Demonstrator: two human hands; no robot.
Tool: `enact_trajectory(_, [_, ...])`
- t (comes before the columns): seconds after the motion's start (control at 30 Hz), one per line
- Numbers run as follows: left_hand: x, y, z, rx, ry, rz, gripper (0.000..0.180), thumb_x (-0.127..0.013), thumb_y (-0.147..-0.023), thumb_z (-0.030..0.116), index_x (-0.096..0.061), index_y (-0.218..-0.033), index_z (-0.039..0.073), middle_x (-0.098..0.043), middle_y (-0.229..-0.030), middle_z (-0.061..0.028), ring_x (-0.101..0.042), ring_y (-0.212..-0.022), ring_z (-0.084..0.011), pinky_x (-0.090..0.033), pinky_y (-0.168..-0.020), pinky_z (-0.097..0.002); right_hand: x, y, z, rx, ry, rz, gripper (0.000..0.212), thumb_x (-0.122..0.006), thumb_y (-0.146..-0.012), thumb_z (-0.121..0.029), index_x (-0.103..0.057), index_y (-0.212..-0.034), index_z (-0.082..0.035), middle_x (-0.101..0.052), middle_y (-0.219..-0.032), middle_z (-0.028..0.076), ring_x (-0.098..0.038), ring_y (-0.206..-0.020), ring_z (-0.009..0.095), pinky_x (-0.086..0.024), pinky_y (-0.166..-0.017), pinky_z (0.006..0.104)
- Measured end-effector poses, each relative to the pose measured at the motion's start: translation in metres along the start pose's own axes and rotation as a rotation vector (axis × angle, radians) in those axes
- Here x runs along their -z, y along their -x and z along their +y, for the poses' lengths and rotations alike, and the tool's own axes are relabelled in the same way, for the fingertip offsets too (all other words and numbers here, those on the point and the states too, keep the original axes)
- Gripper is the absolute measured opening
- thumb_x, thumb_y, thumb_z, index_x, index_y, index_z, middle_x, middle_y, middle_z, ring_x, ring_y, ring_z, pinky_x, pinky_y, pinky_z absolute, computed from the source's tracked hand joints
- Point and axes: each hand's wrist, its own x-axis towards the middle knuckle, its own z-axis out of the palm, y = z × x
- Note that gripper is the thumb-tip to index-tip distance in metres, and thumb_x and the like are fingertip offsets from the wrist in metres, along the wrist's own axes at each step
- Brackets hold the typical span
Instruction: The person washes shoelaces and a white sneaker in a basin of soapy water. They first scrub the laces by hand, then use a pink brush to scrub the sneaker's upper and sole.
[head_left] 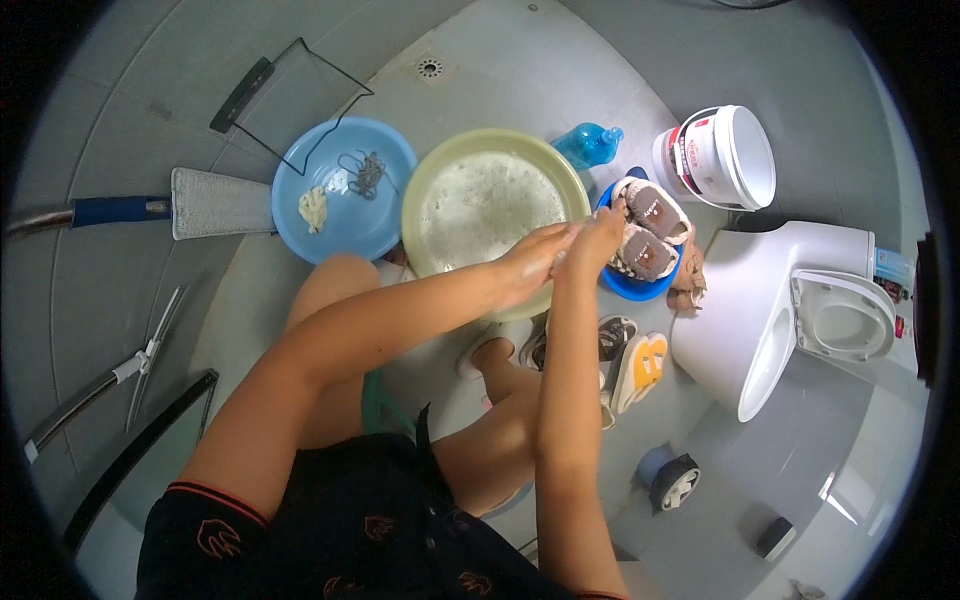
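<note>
Head view, left fingers (560, 238), right fingers (612, 214) near shoes (682, 224), grips unclear, insoles (654, 213) printed, bucket (716, 156) labelled

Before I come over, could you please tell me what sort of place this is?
Most likely a bathroom: there is a white toilet, a round floor drain, and a pale green basin of foamy water.

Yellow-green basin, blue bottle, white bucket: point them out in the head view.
Yellow-green basin (487, 140), head view: the inner wall by its far rim.
Blue bottle (584, 147), head view: the middle of its body.
White bucket (713, 160), head view: the outer side wall.
</note>
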Motion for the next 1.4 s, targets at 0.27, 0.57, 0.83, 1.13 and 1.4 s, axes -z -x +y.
enact_trajectory(0.27, [0.019, -0.02, 0.013, -0.176, 0.032, -0.003, 0.055, -0.044, -0.094, 0.044, -0.041, -0.135, 0.008, -0.047, -0.132, -0.0057, -0.044, -0.12, -0.0167, -0.033, -0.101, -0.0297, -0.026, 0.065, -0.034, 0.121, -0.037, -0.193, 0.051, -0.032, -0.098, -0.026, -0.031, -0.138, 0.005, -0.024, -0.148, 0.017, -0.023, -0.137, 0.028, -0.015, -0.111, 0.0334])
enact_trajectory(0.57, [0.025, -0.019, 0.01, 0.012, -0.058, 0.04, 0.066, -0.046, -0.09, 0.051, -0.035, -0.139, 0.007, -0.04, -0.139, -0.0077, -0.038, -0.125, -0.0178, -0.031, -0.102, -0.0336, -0.015, 0.048, 0.003, -0.073, 0.036, -0.224, 0.055, -0.032, -0.098, -0.033, -0.029, -0.138, 0.005, -0.021, -0.148, 0.021, -0.021, -0.138, 0.029, -0.014, -0.112, 0.0366])
enact_trajectory(0.83, [0.012, -0.003, 0.001, 0.05, 0.007, 0.058, 0.049, -0.046, -0.094, 0.039, -0.044, -0.131, 0.008, -0.051, -0.127, -0.0066, -0.05, -0.112, -0.0174, -0.039, -0.096, -0.0325, -0.009, 0.015, 0.019, -0.068, -0.077, -0.012, 0.052, -0.034, -0.098, -0.029, -0.033, -0.135, 0.006, -0.033, -0.142, 0.022, -0.027, -0.135, 0.031, -0.019, -0.11, 0.0354])
enact_trajectory(1.13, [0.042, -0.023, 0.0, -0.105, -0.004, -0.067, 0.047, -0.039, -0.096, 0.036, -0.04, -0.135, 0.01, -0.048, -0.129, -0.0037, -0.047, -0.114, -0.0145, -0.037, -0.097, -0.0314, -0.036, 0.076, -0.026, 0.132, 0.115, -0.105, 0.054, -0.036, -0.094, -0.027, -0.032, -0.137, 0.007, -0.034, -0.143, 0.018, -0.029, -0.133, 0.027, -0.019, -0.109, 0.0345])
enact_trajectory(1.4, [0.024, -0.011, 0.003, -0.018, 0.041, -0.057, 0.051, -0.041, -0.096, 0.038, -0.037, -0.137, 0.009, -0.039, -0.139, -0.0046, -0.037, -0.126, -0.0161, -0.029, -0.106, -0.033, -0.015, 0.045, -0.001, -0.013, 0.089, -0.116, 0.055, -0.032, -0.097, -0.032, -0.03, -0.138, 0.005, -0.024, -0.147, 0.02, -0.02, -0.137, 0.029, -0.012, -0.112, 0.0351])
